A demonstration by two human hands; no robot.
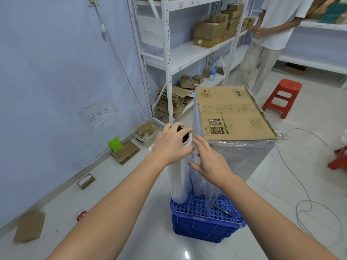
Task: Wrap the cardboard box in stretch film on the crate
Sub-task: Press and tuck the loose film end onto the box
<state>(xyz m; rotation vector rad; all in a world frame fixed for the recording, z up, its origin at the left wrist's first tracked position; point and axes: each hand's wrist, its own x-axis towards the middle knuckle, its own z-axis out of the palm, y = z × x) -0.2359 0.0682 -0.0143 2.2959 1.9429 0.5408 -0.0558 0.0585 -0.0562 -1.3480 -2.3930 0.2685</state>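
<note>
A tall cardboard box (232,113) stands upright on a blue plastic crate (204,220), its sides covered in clear stretch film (242,156). A roll of stretch film (180,182) stands upright on the crate's near left corner, beside the box. My left hand (170,145) grips the top of the roll, fingers curled over its core. My right hand (210,162) is open, its straight fingers lying against the film sheet between roll and box.
A dark pen-like tool (223,211) lies on the crate top. White shelving (169,59) with cartons stands behind. A person (270,34) stands at the shelves, a red stool (281,96) to the right. Cables (304,194) trail on the floor; flat cardboard (30,226) lies along the wall.
</note>
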